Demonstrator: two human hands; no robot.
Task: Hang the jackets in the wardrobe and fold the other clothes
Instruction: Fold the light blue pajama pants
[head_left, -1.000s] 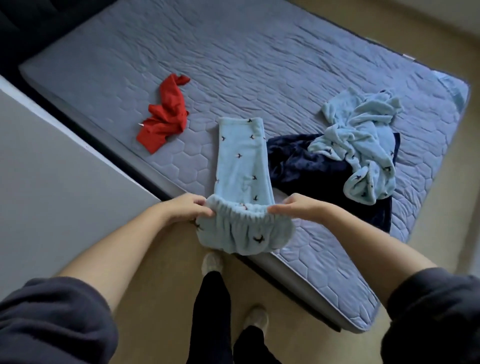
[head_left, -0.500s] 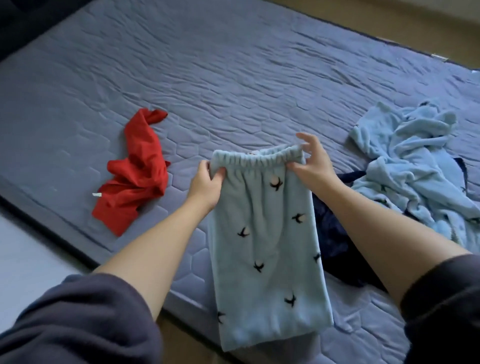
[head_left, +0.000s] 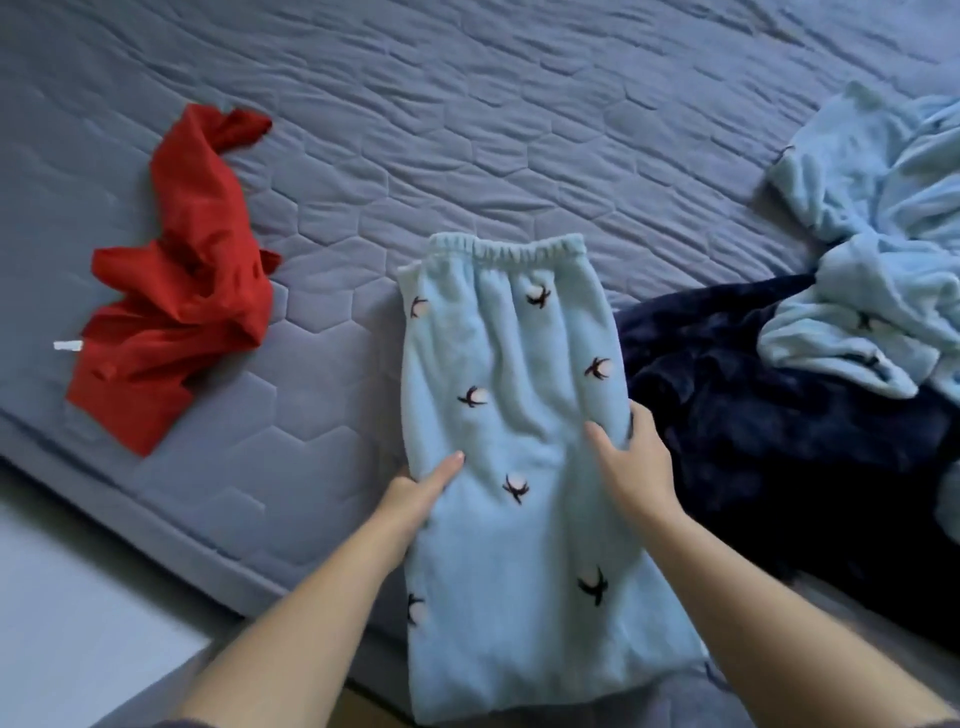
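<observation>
cam: just one, head-worn wide-angle | aim: forward and steeply down across the mattress (head_left: 467, 130) near edge | range: pretty close in | centre of frame: light-blue trousers (head_left: 509, 415), mattress fills the rest

fingers of the left hand (head_left: 415, 491) hidden under the pants (head_left: 519, 415); blue top (head_left: 883, 208) cut off at the right edge, covering part of the navy garment (head_left: 753, 441)
</observation>
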